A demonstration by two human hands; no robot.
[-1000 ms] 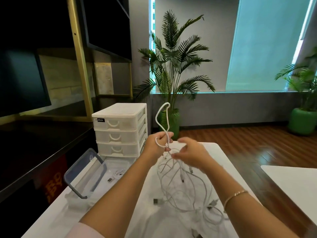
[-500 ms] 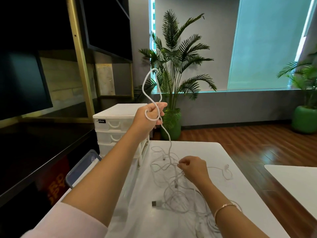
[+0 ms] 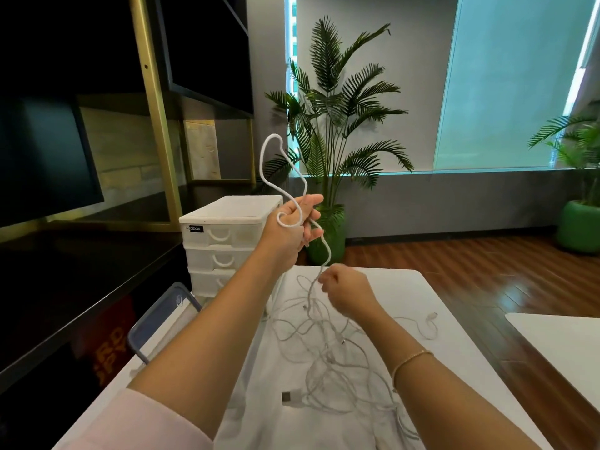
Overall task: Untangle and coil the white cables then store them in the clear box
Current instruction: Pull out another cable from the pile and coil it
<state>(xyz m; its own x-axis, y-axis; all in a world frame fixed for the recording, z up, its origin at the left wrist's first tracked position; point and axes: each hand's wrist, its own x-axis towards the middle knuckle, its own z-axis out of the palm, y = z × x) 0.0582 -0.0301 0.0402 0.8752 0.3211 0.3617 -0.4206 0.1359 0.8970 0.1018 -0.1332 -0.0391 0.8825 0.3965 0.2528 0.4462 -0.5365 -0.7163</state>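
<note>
The left hand (image 3: 293, 227) is raised above the white bench (image 3: 431, 287), with a thick white cable (image 3: 269, 164) looped around its thumb and running across the palm. Its fingers are only loosely bent around the cable. A tall loop of this cable stands above the hand, and the rest hangs down to the right hand (image 3: 349, 292). The right hand is lower, just above the bench, and is curled into a fist that pinches the same cable. Below it, a tangle of thin white cables (image 3: 328, 355) lies spread over the bench, with a plug (image 3: 290, 397) at its near edge. The clear box (image 3: 162, 323) sits at the left side of the bench, mostly hidden behind the left arm, just beside a white drawer unit (image 3: 227, 241).
</note>
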